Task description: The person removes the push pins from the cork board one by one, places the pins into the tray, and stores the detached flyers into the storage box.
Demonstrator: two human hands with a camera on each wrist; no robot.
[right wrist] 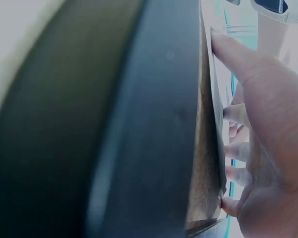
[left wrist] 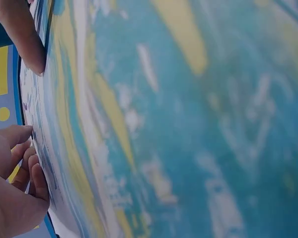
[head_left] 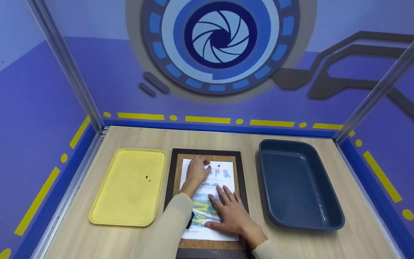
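A white printed sheet (head_left: 210,232) with a landscape picture and large characters lies on a brown corkboard (head_left: 228,245) in a dark frame (head_left: 243,180). My left hand (head_left: 197,169) is on the upper part of the sheet, its fingers bent. In the left wrist view, that hand (left wrist: 15,178) has its thumb tip at the paper; whether a small thing is between the fingertips cannot be seen. Lower on the sheet, my right hand (head_left: 231,213) rests with straight, spread fingers. The right wrist view shows fingertips of the right hand (right wrist: 273,129) touching the paper.
To the left lies a shallow yellow tray (head_left: 128,194) with small dark specks (head_left: 147,177), too small to identify. A deep dark blue bin (head_left: 297,180) stands to the right. Printed purple walls (head_left: 207,108) enclose the wooden tabletop (head_left: 70,230) at the back and sides.
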